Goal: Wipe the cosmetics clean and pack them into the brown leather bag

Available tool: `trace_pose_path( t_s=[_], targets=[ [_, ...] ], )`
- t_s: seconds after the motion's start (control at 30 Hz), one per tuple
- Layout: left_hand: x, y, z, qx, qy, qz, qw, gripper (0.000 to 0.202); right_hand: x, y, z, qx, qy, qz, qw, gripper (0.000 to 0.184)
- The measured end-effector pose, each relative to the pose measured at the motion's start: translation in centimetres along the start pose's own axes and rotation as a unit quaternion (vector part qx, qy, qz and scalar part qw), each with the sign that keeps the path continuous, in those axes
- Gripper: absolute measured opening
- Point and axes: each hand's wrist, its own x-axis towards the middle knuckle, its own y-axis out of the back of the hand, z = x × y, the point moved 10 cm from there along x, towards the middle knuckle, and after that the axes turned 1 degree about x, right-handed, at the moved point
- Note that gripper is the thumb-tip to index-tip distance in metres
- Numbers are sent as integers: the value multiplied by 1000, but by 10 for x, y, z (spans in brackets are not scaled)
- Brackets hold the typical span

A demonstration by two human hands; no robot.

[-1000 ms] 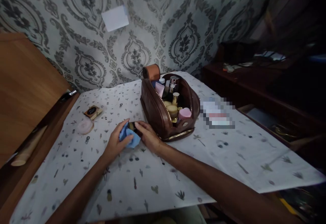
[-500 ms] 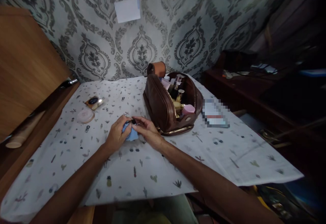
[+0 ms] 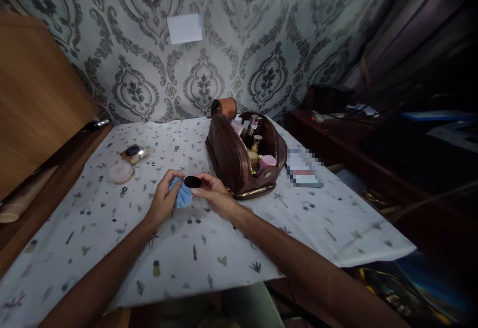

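Observation:
A blue cloth (image 3: 181,195) is bunched in my left hand (image 3: 163,194), whose fingers are closed on it. My right hand (image 3: 216,194) pinches a small round black item, perhaps a compact (image 3: 192,182), by its right edge. The cloth lies against the left side of this black disc. Just beyond my right hand stands a brown leather cosmetic bag (image 3: 228,155), unzipped, with bottles and a pink-lidded container (image 3: 267,162) inside. To the left of my hands lie a round clear-and-pale case (image 3: 121,173) and a gold square compact (image 3: 133,154) with a dark round centre.
An orange-brown cylindrical holder (image 3: 226,106) stands behind the bag. Right of the bag lies a blurred-out flat item (image 3: 304,168). The table wears a white patterned cloth (image 3: 209,248). A wooden panel (image 3: 41,99) rises at the left; a dark red surface (image 3: 309,129) is at the right.
The black disc has been turned so its flat round face shows more. My left hand with the cloth has shifted slightly left, away from it. The whole view has moved a little.

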Motion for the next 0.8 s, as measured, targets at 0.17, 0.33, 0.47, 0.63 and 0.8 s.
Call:
trace_pose_path(
  t_s=[0.17,0.33,0.47,0.63,0.8],
  targets=[
    [-4,1,-1,0,24,0,1000,20,1,3,-2,12,8,16,1000,46],
    [-6,3,7,11,47,-8,999,30,2,10,-4,-99,25,38,994,49],
    [-8,-15,8,16,49,-94,994,39,2,7,-4,-189,52,14,981,52],
    [-7,-21,-2,16,58,-113,992,35,2,10,1,-179,69,15,981,64],
    [-6,-13,-1,47,34,-86,995,35,6,13,10,-166,22,-6,986,61]
  ],
)
